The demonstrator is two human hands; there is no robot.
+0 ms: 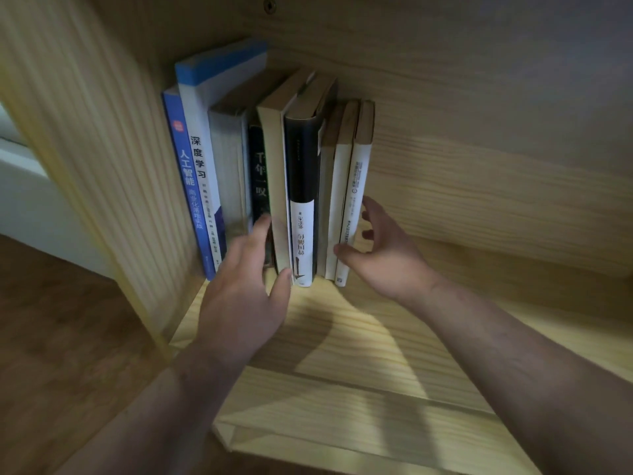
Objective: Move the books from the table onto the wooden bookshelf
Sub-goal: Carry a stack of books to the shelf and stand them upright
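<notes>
Your pale wooden bookshelf (479, 200) holds upright books (301, 159), a white-blue book (200, 159) marked 深度学习; left hand (239, 293) pinches a cream-edged book (274, 159), right hand (383, 255) clasps a white-spined paperback (358, 180).

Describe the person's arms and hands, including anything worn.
The left forearm and right forearm are bare to the frame edge, no sleeves showing. The left hand and right hand wear no gloves; no watch, bracelet or ring is visible, though the left hand is blurred.
</notes>
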